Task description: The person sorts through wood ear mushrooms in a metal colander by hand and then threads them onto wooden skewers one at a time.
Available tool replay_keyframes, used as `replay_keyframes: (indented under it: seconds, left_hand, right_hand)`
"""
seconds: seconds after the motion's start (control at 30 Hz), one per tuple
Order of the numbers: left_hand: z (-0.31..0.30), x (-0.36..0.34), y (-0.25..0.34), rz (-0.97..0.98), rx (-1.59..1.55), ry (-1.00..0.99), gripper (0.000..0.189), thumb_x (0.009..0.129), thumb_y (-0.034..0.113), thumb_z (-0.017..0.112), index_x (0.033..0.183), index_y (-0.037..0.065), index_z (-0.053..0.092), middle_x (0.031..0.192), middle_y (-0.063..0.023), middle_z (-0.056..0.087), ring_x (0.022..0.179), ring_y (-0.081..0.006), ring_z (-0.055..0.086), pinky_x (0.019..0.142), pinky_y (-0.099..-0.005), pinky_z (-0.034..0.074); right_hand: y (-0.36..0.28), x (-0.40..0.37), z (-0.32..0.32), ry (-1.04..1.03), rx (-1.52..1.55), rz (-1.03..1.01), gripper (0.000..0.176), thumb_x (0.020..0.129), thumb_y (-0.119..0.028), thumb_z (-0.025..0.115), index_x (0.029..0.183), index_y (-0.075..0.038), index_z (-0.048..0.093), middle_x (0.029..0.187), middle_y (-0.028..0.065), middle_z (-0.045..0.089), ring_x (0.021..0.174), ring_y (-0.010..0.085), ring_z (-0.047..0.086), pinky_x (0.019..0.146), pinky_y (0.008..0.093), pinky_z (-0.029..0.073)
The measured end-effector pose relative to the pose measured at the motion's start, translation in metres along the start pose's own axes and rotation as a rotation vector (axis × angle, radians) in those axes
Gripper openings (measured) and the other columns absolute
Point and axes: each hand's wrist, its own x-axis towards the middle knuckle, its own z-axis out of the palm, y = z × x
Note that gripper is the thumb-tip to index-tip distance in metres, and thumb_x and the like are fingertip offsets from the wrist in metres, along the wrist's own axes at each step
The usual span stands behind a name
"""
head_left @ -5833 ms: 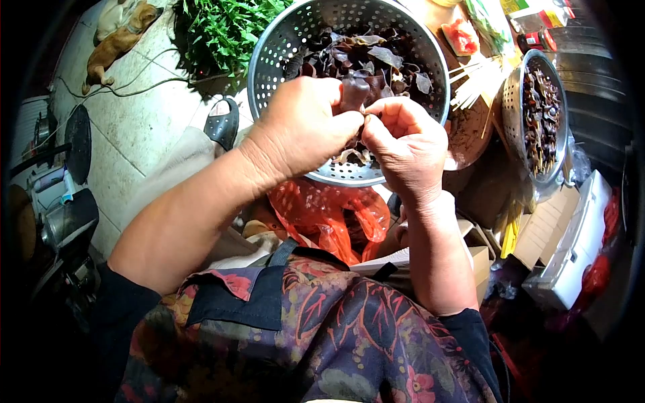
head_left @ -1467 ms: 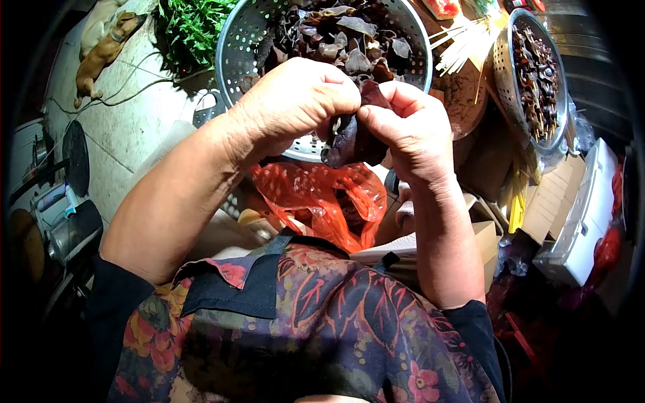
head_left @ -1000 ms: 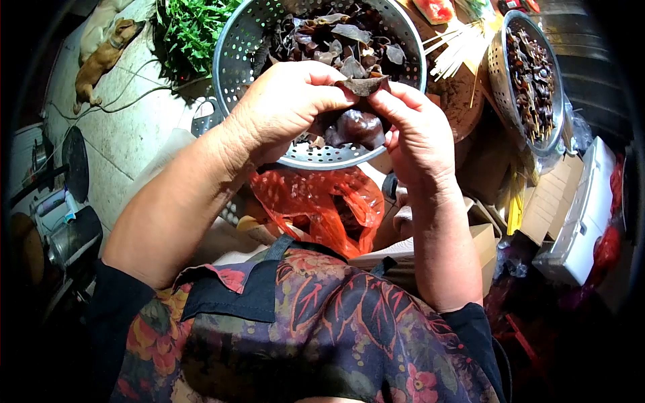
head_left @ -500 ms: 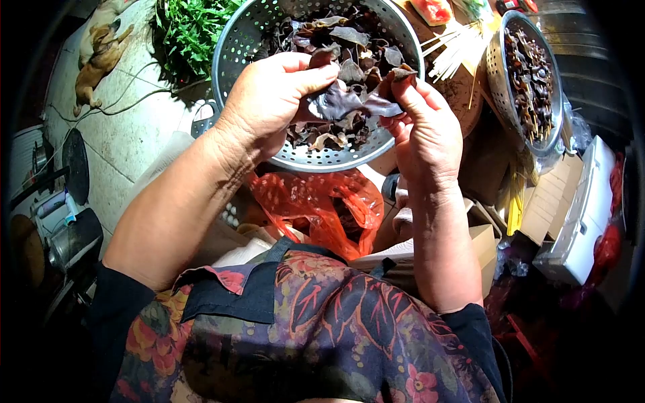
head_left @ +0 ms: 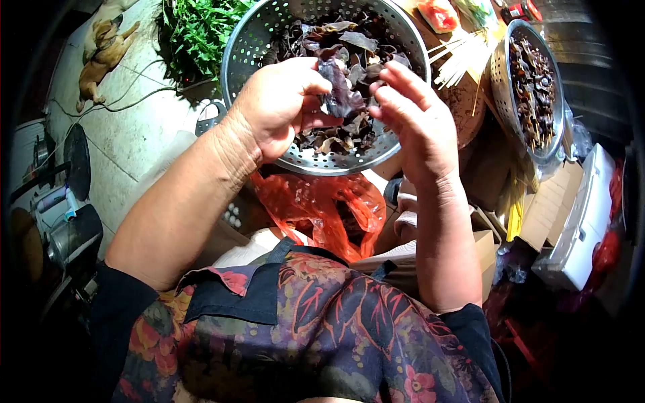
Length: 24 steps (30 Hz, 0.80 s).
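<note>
A dark, wrinkled piece of fungus (head_left: 341, 91) is pinched between the thumb and fingers of my left hand (head_left: 272, 101). It hangs over a large metal colander (head_left: 349, 161) with many similar dark pieces (head_left: 359, 41) heaped inside. My right hand (head_left: 420, 121) is above the colander's right side, its fingers apart and slightly bent, holding nothing. A small gap separates it from the held piece.
Green leaves (head_left: 198, 43) lie beyond my left hand, and a dog (head_left: 101, 64) lies on the floor. A red plastic bag (head_left: 295, 198) is below the colander. At right are pale sticks (head_left: 460, 62), a second colander (head_left: 556, 141) with skewered dark pieces, cardboard (head_left: 547, 208) and a white box (head_left: 581, 221).
My right hand has let go of the dark piece, and its fingers have spread. The piece now hangs from my left hand alone. The view has shifted slightly.
</note>
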Motion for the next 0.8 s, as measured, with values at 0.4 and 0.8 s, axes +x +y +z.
replay_keyframes:
  seconds: [0.4, 0.8]
  left_hand:
    - [0.009, -0.008, -0.003, 0.001, 0.297, -0.083, 0.024, 0.084, 0.011, 0.06, 0.104, -0.001, 0.058, 0.088, -0.0075, 0.063, 0.065, -0.0128, 0.063, 0.064, -0.0266, 0.055]
    - [0.013, -0.012, 0.006, 0.018, 0.464, -0.064, 0.012, 0.08, 0.005, 0.065, 0.088, -0.003, 0.06, 0.075, -0.0067, 0.062, 0.061, -0.0142, 0.063, 0.057, -0.0239, 0.053]
  right_hand:
    - [0.003, -0.008, 0.001, -0.078, -0.262, 0.055, 0.015, 0.078, -0.009, 0.069, 0.088, 0.001, 0.066, 0.079, 0.0021, 0.065, 0.07, 0.0062, 0.057, 0.066, 0.0195, 0.046]
    - [0.004, -0.007, 0.0, -0.123, -0.066, 0.208, 0.017, 0.077, -0.017, 0.071, 0.083, -0.001, 0.066, 0.072, 0.0001, 0.062, 0.062, 0.0057, 0.053, 0.057, 0.0191, 0.042]
